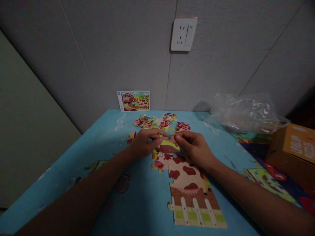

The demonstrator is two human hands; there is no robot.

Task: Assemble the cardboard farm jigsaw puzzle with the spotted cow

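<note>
Both my hands meet over one jigsaw piece (pixel 169 145), green and brown, at the top edge of the joined puzzle section (pixel 189 186). My left hand (pixel 144 142) pinches its left side with curled fingers. My right hand (pixel 194 146) pinches its right side. The joined section shows a spotted cow and a white fence and lies flat on the blue table (pixel 145 203). Several loose puzzle pieces (pixel 159 123) lie just beyond my hands.
A reference picture card (pixel 133 100) leans against the grey wall at the table's back. A crumpled clear plastic bag (pixel 246 113) lies at the back right, with an orange cardboard box (pixel 295 144) at the right edge. A white wall socket (pixel 183 34) is above.
</note>
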